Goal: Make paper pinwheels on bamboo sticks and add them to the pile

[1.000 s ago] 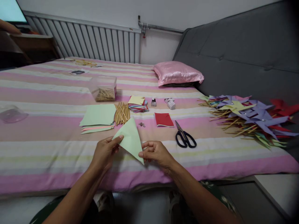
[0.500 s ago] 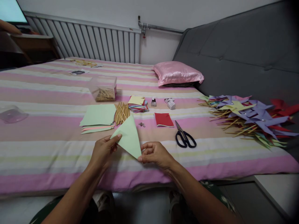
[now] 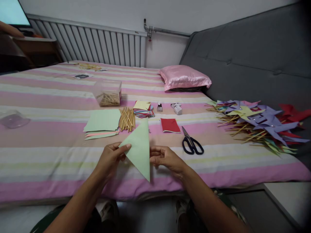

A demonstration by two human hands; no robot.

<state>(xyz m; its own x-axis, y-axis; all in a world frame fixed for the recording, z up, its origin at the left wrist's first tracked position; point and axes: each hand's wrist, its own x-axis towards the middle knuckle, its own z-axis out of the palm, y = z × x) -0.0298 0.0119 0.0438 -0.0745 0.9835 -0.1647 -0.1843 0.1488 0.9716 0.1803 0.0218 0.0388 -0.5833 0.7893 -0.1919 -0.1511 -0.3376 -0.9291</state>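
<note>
Both of my hands hold a light green paper triangle [image 3: 139, 149] above the near edge of the striped bed cover [image 3: 48, 155]. My left hand [image 3: 110, 158] pinches its left corner. My right hand [image 3: 165, 158] grips its right edge, with the fingers partly behind the paper. The triangle's long edge stands almost upright, one tip up and one tip down. Black scissors [image 3: 191, 144] lie to the right of my right hand, and a folded red paper [image 3: 170, 125] lies beyond them.
Green and pink paper sheets [image 3: 103, 122], wooden sticks [image 3: 127, 118], a stack of coloured squares [image 3: 143, 108] and a clear box of sticks [image 3: 108, 93] lie ahead. A heap of finished pinwheels [image 3: 257, 121] covers the right side. A pink pillow [image 3: 183, 77] lies at the back.
The green triangle has turned in my hands, so its right edge now stands upright and its lower tip points further down. My right hand has shifted slightly right and up.
</note>
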